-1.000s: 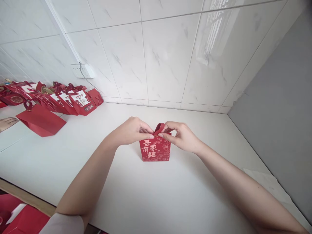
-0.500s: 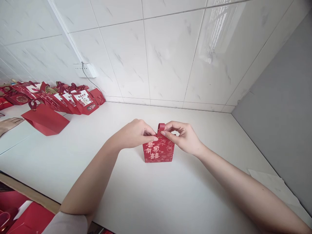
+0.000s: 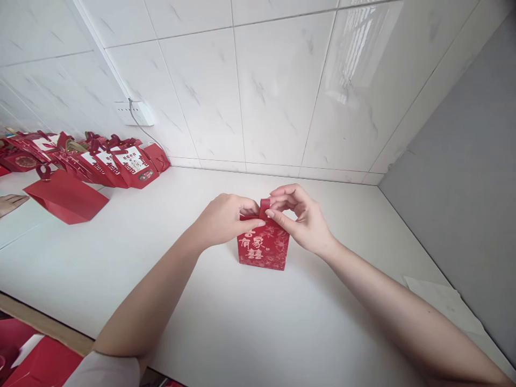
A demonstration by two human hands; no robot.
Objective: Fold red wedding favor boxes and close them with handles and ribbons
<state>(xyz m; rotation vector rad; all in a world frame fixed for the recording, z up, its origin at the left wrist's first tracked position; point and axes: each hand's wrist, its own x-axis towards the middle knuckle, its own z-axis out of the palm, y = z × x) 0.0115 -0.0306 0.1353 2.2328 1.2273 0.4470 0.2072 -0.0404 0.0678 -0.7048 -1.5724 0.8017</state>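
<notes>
A small red gift box point(image 3: 266, 247) with pale Chinese characters and a floral print stands upright on the white table. A dark red strap point(image 3: 264, 208) loops up from its top. My left hand point(image 3: 229, 219) is closed on the box's top left edge, thumb in front and fingers behind. At the strap's right side is my right hand point(image 3: 300, 217), its thumb tip against the front of the loop and its curled fingers behind. Those fingers are somewhat spread, and their contact behind the strap is partly hidden.
Several red gift boxes point(image 3: 135, 166) crowd the back left by the wall, under a socket point(image 3: 135, 113) with a grey cable. Nearer lies a plain red box point(image 3: 74, 196), with another person's hand point(image 3: 12, 204) beside it. Red packaging point(image 3: 48, 363) sits below the table's front edge.
My right hand's fingers have lifted and spread a little around the strap. My left hand has slid slightly right along the box's top edge. The view has shifted slightly.
</notes>
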